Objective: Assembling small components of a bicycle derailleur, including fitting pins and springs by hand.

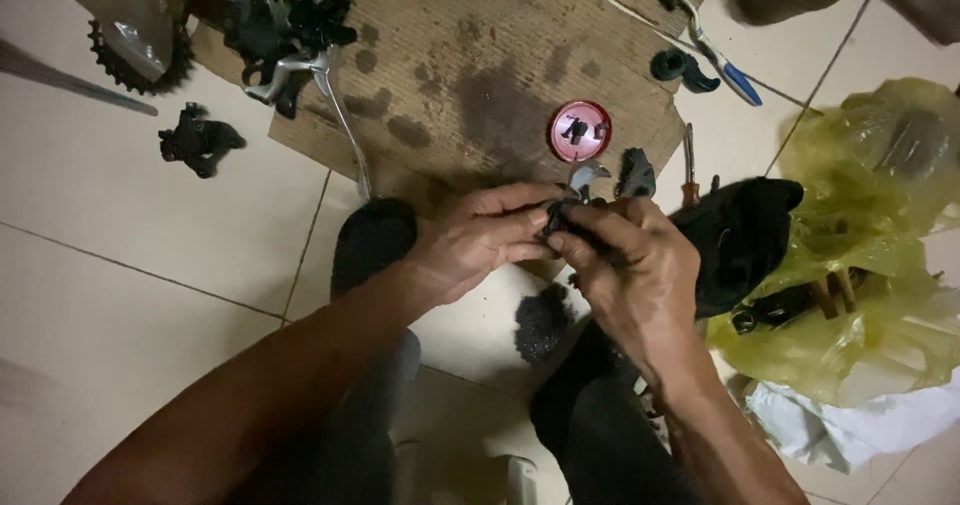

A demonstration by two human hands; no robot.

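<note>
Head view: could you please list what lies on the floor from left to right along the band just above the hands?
Small black part → silver lever → red lid → grey part → screwdriver → yellow plastic bag.

We hold a small black part (560,215) between both hands above the tiled floor (150,225); the left hand (480,240) pinches it from one side, the right hand (635,270) from the other. Just beyond the fingers, a red round lid (580,131) rests on stained cardboard (480,55). A yellow plastic bag (870,255) lies right of the right hand, a chainring (135,70) far left.
</note>
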